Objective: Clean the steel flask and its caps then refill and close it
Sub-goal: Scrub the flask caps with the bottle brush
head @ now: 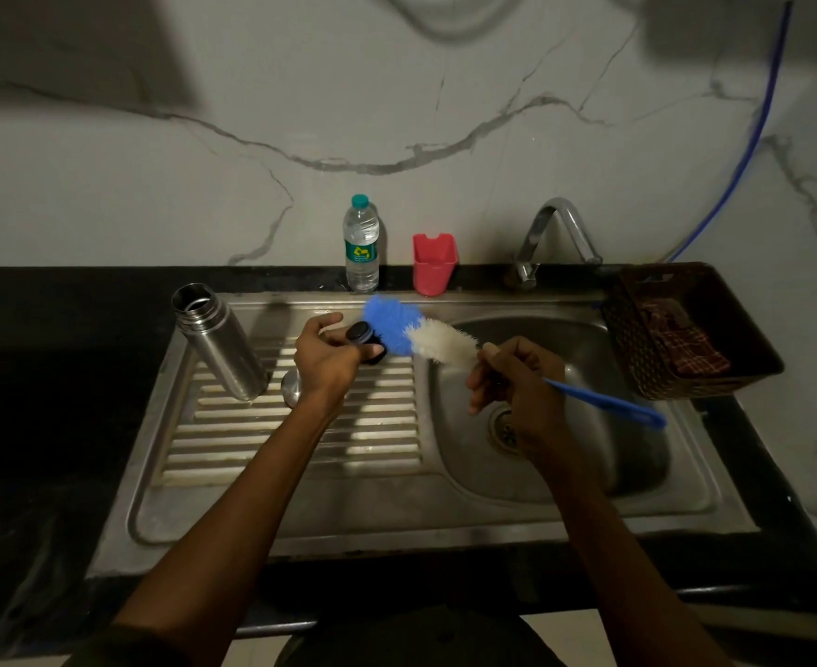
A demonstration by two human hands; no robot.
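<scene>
A: status on the cap?
B: black inner cap pinched in my left hand, thumb and fingers curled round it. Right hand grips the bottle brush by its handle, fingers wrapped; blue bristle tip touches the cap
A: flask?
B: steel flask stands open just left of my left hand on the drainboard. Steel outer cap sits between flask and my wrist. Water bottle and red cup beyond my fingers, by the wall

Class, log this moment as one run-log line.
left hand: holds black cap | right hand: scrubs it with bottle brush | flask: open, upright on drainboard
</scene>
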